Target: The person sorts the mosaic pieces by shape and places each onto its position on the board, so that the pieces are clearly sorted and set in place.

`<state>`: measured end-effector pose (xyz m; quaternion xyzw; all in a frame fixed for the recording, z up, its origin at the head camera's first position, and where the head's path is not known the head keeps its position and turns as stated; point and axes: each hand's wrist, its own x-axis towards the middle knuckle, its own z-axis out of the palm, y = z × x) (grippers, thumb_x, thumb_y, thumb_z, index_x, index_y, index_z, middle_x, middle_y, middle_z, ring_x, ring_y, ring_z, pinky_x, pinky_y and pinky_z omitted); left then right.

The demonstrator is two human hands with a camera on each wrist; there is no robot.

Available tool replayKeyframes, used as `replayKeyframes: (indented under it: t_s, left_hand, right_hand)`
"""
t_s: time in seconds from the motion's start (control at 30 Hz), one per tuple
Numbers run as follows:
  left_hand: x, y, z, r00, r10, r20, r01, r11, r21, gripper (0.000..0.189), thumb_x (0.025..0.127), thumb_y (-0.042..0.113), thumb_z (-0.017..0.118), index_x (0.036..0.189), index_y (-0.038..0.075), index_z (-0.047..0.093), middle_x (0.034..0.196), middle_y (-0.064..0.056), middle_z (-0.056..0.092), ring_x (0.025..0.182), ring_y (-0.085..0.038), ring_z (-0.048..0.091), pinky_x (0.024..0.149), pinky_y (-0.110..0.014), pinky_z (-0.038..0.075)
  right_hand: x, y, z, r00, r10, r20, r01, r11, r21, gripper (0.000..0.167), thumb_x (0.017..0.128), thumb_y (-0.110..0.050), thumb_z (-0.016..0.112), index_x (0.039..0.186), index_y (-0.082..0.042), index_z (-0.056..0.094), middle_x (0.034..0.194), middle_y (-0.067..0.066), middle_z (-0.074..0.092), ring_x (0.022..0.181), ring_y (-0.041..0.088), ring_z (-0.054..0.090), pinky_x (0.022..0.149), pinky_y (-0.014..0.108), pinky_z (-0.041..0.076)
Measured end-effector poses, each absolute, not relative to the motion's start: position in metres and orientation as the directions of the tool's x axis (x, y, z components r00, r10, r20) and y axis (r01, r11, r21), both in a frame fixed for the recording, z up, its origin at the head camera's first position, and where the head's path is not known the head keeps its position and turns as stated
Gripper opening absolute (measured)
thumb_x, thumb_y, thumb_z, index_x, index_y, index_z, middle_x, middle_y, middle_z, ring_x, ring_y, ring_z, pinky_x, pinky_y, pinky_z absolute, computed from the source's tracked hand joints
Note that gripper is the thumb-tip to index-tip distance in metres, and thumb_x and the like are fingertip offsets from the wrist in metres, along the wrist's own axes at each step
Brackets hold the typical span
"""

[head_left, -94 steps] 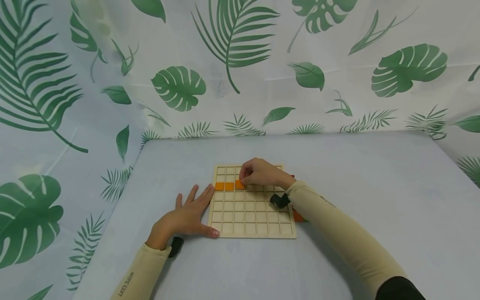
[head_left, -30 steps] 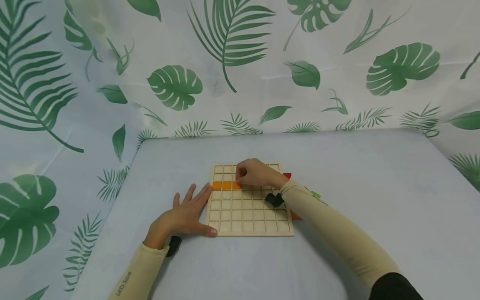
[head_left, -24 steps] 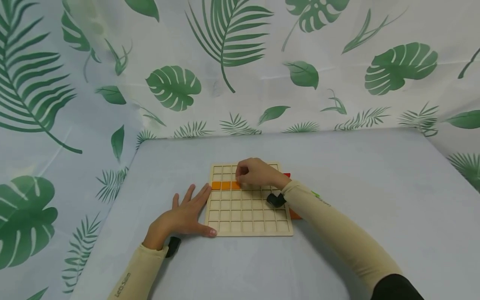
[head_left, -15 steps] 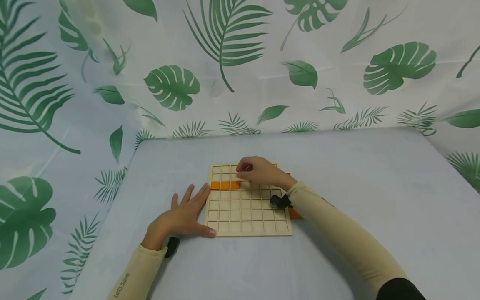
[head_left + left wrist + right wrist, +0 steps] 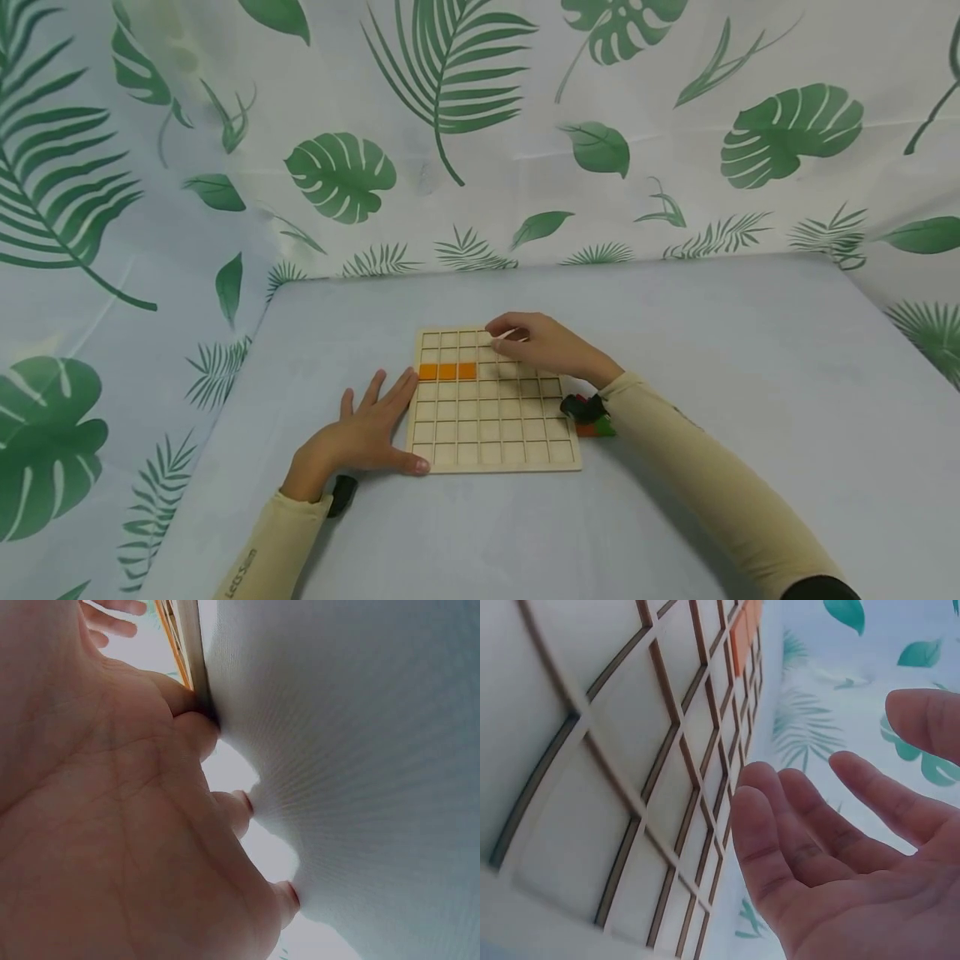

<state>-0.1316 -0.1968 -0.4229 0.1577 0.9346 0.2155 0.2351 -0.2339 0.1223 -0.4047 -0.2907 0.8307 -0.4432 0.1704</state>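
Observation:
A light wooden grid board (image 5: 480, 432) lies on the table, divided into many square cells. Three orange square tiles (image 5: 447, 372) sit side by side in one row from its left edge. My left hand (image 5: 367, 433) is spread flat at the left side of the board, fingertips on the table and thumb at the near left corner. Over the far right part of the board hovers my right hand (image 5: 551, 343), fingers loosely bent and nothing between them. The right wrist view shows that hand (image 5: 855, 855) empty beside the grid, with the orange tiles (image 5: 740, 637) farther off.
Red, orange and green pieces (image 5: 595, 427) lie at the board's right side, partly hidden by the right wrist and its black camera (image 5: 583, 408). A pale cloth covers the table (image 5: 712, 333). Behind it hangs a leaf-print curtain (image 5: 480, 200).
The third orange tile went from the right hand's fingertips into the row. My right hand then let go, rose and moved right with its fingers parting. The left hand stays at the board's edge.

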Motion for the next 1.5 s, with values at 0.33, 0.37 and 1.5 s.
replayKeyframes:
  t_s: [0.33, 0.37, 1.5]
  left_hand:
    - [-0.131, -0.197, -0.421, -0.839, 0.403, -0.366, 0.196, 0.851, 0.487, 0.134, 0.082, 0.057, 0.09, 0.173, 0.007, 0.006, 0.18, -0.009, 0.002, 0.162, -0.043, -0.013, 0.117, -0.077, -0.01]
    - [-0.131, -0.197, -0.421, -0.838, 0.405, -0.366, 0.197, 0.85, 0.489, 0.134, 0.082, 0.057, 0.09, 0.173, 0.007, 0.006, 0.18, -0.01, 0.002, 0.162, -0.043, -0.013, 0.117, -0.077, -0.01]
    - [-0.132, -0.194, -0.425, -0.843, 0.386, -0.376, 0.186, 0.863, 0.47, 0.135, 0.08, 0.06, 0.09, 0.173, 0.007, 0.007, 0.18, -0.01, 0.003, 0.162, -0.043, -0.013, 0.117, -0.078, -0.01]
  right_hand:
    - [-0.224, 0.144, -0.398, -0.794, -0.604, -0.072, -0.251, 0.433, -0.866, 0.054, 0.111, -0.032, 0.061, 0.156, -0.003, 0.053, 0.158, 0.016, 0.053, 0.134, 0.029, 0.061, 0.11, 0.051, 0.049]
    - [-0.224, 0.146, -0.398, -0.796, -0.602, -0.07, -0.251, 0.431, -0.867, 0.054, 0.111, -0.031, 0.061, 0.156, -0.002, 0.053, 0.159, 0.017, 0.052, 0.135, 0.03, 0.061, 0.11, 0.051, 0.049]
    - [-0.198, 0.221, -0.399, -0.869, -0.479, -0.121, -0.177, 0.531, -0.828, 0.058, 0.111, -0.036, 0.062, 0.16, -0.008, 0.05, 0.161, 0.011, 0.051, 0.14, 0.034, 0.056, 0.111, 0.056, 0.047]
